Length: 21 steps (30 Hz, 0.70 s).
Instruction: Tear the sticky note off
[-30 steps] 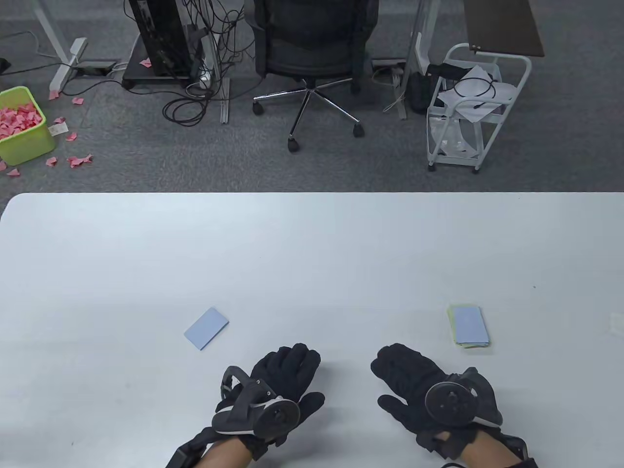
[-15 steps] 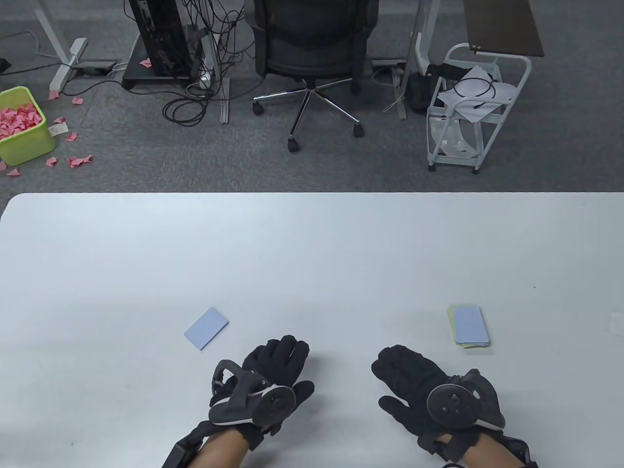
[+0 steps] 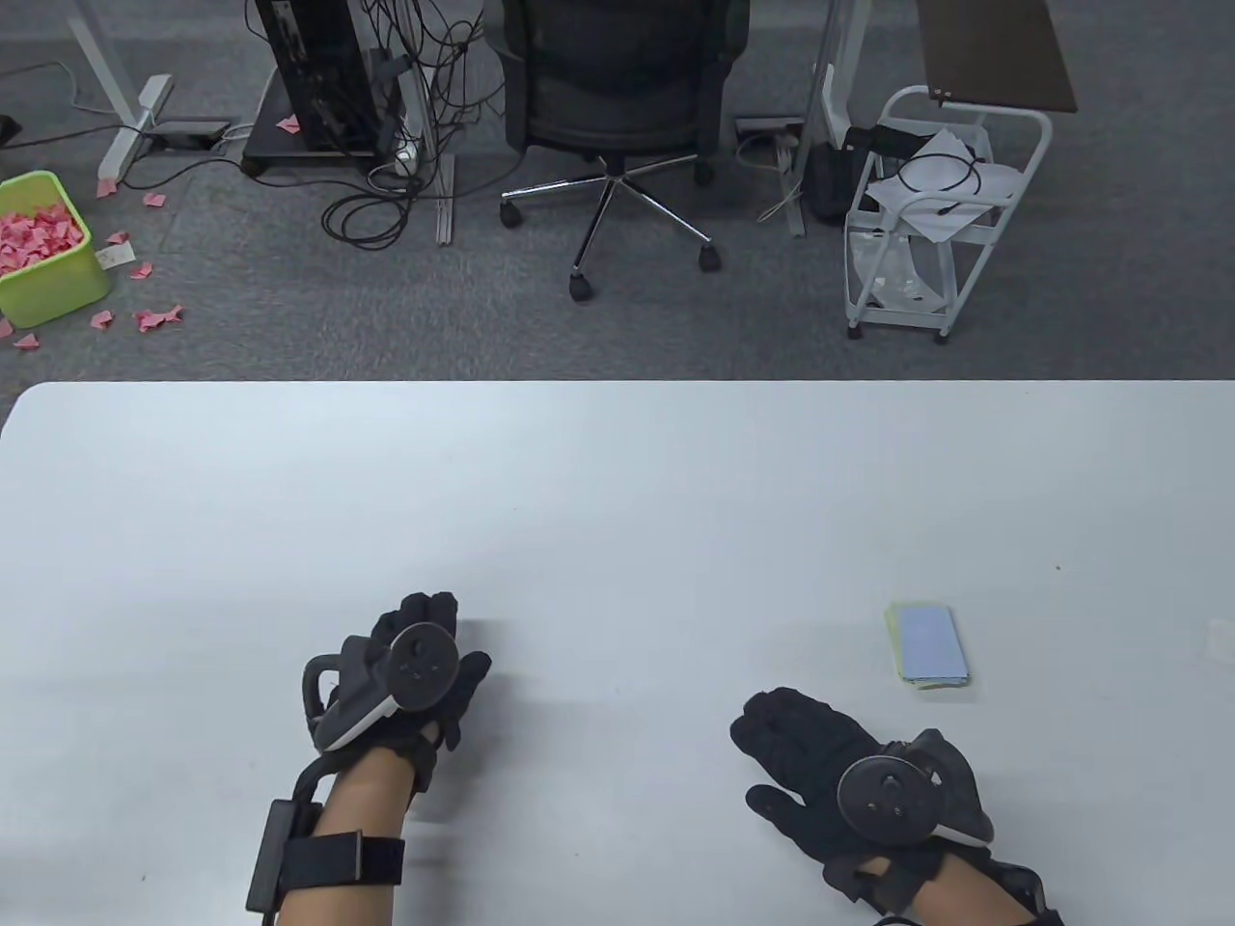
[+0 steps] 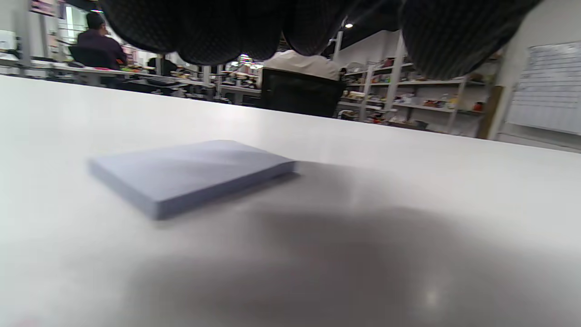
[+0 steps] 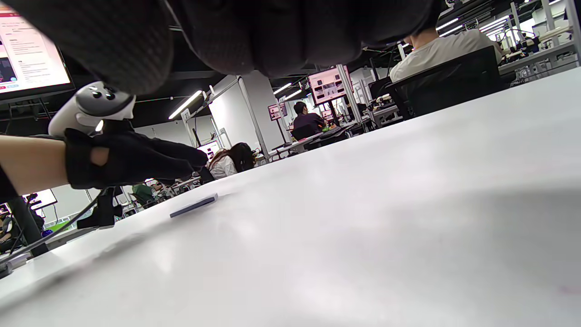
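Left gloved hand [image 3: 410, 675] now sitting up and left of where it was half second ago, hovering over flat pale-blue sticky note pad [image 4: 190, 175] on white table [image 3: 617, 482]. Pad hiding completely under hand in table view; wrist view showing fingers [image 4: 218, 32] hanging loose above it, not touching. Right gloved hand [image 3: 830, 772] staying put, fingers spread, holding nothing. Second blue-on-green rectangular pad [image 3: 928, 645] lying near it. Pad edges looking blurry.
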Each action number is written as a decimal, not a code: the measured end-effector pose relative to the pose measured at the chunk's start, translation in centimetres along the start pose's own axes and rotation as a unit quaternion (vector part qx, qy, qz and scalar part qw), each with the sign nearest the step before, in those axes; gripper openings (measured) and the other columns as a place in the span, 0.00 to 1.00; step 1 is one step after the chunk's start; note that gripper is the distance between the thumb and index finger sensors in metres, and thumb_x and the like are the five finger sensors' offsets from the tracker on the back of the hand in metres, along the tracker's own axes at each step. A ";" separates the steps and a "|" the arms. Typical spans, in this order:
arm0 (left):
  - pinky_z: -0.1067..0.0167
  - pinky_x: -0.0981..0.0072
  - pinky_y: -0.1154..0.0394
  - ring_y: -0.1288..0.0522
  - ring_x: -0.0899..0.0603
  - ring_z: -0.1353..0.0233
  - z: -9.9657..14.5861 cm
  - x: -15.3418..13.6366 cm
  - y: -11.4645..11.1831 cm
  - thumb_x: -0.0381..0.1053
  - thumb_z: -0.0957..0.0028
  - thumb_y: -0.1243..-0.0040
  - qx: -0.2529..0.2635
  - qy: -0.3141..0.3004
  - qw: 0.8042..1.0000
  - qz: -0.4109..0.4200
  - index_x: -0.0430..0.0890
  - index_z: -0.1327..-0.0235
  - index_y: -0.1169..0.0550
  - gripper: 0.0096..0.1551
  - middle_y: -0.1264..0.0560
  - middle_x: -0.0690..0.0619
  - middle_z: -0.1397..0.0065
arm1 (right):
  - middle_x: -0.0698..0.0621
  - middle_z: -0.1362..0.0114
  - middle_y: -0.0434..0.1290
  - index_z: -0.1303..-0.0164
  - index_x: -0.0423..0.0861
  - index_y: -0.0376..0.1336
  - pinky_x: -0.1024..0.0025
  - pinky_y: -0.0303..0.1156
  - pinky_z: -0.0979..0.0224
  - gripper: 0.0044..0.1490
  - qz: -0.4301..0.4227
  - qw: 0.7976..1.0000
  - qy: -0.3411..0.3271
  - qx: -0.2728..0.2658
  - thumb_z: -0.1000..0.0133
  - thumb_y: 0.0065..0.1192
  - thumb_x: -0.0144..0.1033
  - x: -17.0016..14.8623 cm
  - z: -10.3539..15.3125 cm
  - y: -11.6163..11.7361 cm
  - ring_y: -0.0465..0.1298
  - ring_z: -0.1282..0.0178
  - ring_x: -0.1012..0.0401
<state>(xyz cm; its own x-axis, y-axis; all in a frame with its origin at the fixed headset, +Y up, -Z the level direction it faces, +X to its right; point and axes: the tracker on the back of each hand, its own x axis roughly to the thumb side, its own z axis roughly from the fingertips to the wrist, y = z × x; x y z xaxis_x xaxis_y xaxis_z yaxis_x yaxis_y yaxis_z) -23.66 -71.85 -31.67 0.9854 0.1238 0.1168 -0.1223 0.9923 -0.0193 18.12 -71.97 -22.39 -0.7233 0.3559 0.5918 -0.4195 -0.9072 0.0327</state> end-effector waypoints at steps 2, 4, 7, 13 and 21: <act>0.34 0.32 0.34 0.36 0.23 0.27 -0.9 -1.5 -0.3 0.63 0.39 0.36 -0.014 0.038 0.999 -0.015 0.36 0.17 0.36 0.47 0.41 0.31 0.18 | 0.53 0.22 0.61 0.31 0.53 0.59 0.51 0.61 0.23 0.39 -0.002 1.000 0.003 -0.003 0.50 0.65 0.57 -0.1 0.0 -0.1 0.62 0.21 0.49; 0.34 0.32 0.34 0.37 0.23 0.26 -1.3 -2.6 -0.7 0.63 0.40 0.35 -0.028 0.068 0.997 -0.022 0.36 0.17 0.36 0.48 0.41 0.31 0.18 | 0.53 0.22 0.61 0.31 0.53 0.59 0.51 0.61 0.23 0.39 -0.003 1.000 0.006 -0.003 0.50 0.65 0.57 -0.2 0.0 -0.2 0.62 0.21 0.49; 0.34 0.31 0.35 0.37 0.22 0.27 -1.7 -3.4 -1.6 0.64 0.42 0.33 -0.066 0.089 0.994 -0.018 0.35 0.17 0.37 0.51 0.41 0.31 0.18 | 0.53 0.22 0.61 0.31 0.53 0.59 0.51 0.61 0.23 0.39 -0.004 1.000 0.009 -0.003 0.50 0.65 0.57 -0.2 0.1 -0.2 0.62 0.21 0.49; 0.35 0.31 0.33 0.34 0.22 0.27 -2.3 -3.1 -2.9 0.60 0.45 0.30 -0.075 0.068 0.995 -0.007 0.38 0.18 0.35 0.49 0.35 0.35 0.19 | 0.53 0.22 0.61 0.31 0.53 0.59 0.51 0.61 0.23 0.39 -0.004 1.000 0.012 0.003 0.50 0.65 0.57 -0.2 0.0 -0.2 0.62 0.21 0.49; 0.37 0.33 0.31 0.30 0.25 0.32 -2.2 -1.9 -3.2 0.60 0.42 0.33 -0.078 0.046 0.994 -0.056 0.32 0.20 0.35 0.48 0.33 0.33 0.24 | 0.53 0.22 0.61 0.31 0.53 0.59 0.51 0.61 0.23 0.39 -0.006 1.000 0.016 0.011 0.50 0.65 0.57 -0.3 -0.1 0.0 0.62 0.21 0.48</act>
<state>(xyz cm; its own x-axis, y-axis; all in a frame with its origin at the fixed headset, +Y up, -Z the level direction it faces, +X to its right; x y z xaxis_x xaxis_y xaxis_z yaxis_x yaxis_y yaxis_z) -24.87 -75.31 -34.00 0.9994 0.0040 0.0357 0.0019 0.9862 -0.1654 18.31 -72.10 -22.62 -0.7349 0.3740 0.5657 -0.4172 -0.9070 0.0577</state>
